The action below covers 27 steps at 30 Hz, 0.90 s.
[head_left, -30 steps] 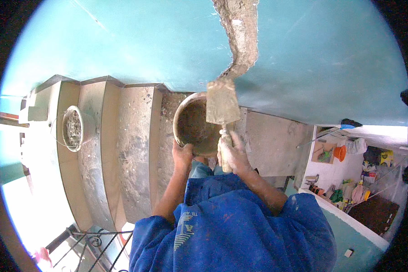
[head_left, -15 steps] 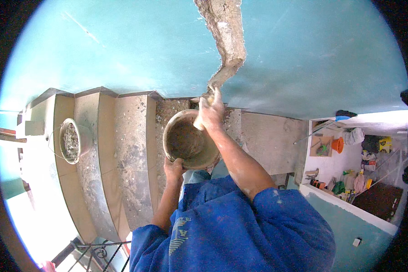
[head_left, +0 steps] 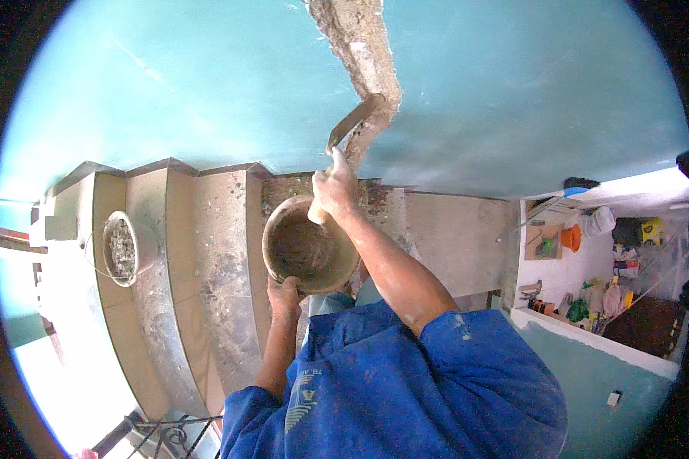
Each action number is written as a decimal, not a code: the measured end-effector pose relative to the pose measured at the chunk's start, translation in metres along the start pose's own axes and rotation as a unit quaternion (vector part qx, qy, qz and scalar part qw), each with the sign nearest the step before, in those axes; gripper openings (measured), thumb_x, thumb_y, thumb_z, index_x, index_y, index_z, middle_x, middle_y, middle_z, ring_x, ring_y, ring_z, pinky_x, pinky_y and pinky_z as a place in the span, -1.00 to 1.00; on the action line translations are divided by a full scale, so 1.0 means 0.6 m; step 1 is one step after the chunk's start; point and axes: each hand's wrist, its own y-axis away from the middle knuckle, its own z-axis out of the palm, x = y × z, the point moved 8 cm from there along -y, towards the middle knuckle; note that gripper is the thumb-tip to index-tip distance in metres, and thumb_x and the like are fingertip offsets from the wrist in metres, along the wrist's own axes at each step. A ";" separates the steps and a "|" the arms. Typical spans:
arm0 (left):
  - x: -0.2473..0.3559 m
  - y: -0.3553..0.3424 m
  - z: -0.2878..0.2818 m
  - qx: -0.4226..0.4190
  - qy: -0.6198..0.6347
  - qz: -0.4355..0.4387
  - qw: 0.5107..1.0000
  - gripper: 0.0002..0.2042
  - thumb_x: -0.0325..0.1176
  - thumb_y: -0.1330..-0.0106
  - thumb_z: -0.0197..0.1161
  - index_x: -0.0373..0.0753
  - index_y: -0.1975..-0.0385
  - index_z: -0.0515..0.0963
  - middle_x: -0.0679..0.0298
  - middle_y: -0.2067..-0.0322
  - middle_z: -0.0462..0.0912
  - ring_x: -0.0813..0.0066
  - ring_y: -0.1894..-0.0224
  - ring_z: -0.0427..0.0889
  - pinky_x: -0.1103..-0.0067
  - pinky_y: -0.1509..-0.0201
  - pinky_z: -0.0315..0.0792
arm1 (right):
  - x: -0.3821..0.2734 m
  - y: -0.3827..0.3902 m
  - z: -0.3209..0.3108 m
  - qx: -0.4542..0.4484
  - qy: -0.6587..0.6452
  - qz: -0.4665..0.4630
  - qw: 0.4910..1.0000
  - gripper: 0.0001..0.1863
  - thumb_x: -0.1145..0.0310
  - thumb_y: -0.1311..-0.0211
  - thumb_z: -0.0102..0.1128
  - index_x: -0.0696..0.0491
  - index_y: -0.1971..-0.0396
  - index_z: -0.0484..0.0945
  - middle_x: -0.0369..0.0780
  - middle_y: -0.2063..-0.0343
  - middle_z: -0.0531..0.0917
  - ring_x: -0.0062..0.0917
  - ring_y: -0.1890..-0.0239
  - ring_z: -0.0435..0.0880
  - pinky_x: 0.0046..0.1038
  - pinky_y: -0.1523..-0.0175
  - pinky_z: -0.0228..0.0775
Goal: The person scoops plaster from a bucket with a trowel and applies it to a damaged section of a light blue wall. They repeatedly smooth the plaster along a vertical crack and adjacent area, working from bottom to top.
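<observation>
My right hand (head_left: pixel 335 188) grips the handle of a trowel (head_left: pixel 354 124), whose blade is pressed flat against a grey mortar-filled groove (head_left: pixel 360 53) running down the turquoise wall (head_left: pixel 207 92). My left hand (head_left: pixel 285 294) holds the lower rim of a round pan (head_left: pixel 306 246) smeared with mortar, kept just under the trowel and the right hand. Both arms come out of blue sleeves at the bottom of the view.
Dusty stair steps (head_left: pixel 222 260) descend on the left, and on one of them sits a bucket (head_left: pixel 120 249) with grey material. A doorway at the right opens onto a room with cluttered shelves (head_left: pixel 605 268). A metal railing (head_left: pixel 161 436) shows at the bottom left.
The right hand lifted the trowel out of the pan and up to the wall groove. The pan stayed below, held by the left hand.
</observation>
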 end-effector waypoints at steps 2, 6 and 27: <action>-0.006 -0.010 0.005 -0.005 0.010 0.002 1.000 -0.43 -0.63 -0.10 0.07 -0.21 -0.21 0.33 0.07 0.06 0.58 0.15 0.21 0.71 0.31 0.30 0.73 | 0.021 0.028 -0.024 -0.048 -0.026 -0.016 0.998 -0.32 0.34 -0.11 0.17 0.13 -0.30 0.34 0.10 0.03 0.63 -0.04 -0.01 0.64 -0.20 -0.16 0.44; -0.017 -0.019 0.010 -0.014 0.021 -0.001 1.000 -0.43 -0.63 -0.10 0.07 -0.23 -0.21 0.32 0.05 0.05 0.58 0.12 0.20 0.71 0.29 0.31 0.74 | 0.040 0.104 -0.087 -0.084 0.000 -0.115 0.990 -0.36 0.28 -0.17 0.29 0.12 -0.27 0.38 0.07 0.04 0.64 -0.08 -0.01 0.65 -0.19 -0.15 0.46; -0.029 -0.008 0.001 0.032 0.060 -0.008 0.998 -0.44 -0.63 -0.09 0.07 -0.23 -0.19 0.33 0.04 0.06 0.58 0.11 0.22 0.71 0.27 0.32 0.74 | 0.115 -0.005 -0.291 -0.197 0.085 0.065 0.974 -0.49 0.33 -0.28 0.30 0.03 -0.16 0.31 -0.24 0.40 0.54 -0.60 0.57 0.53 -0.47 0.56 0.42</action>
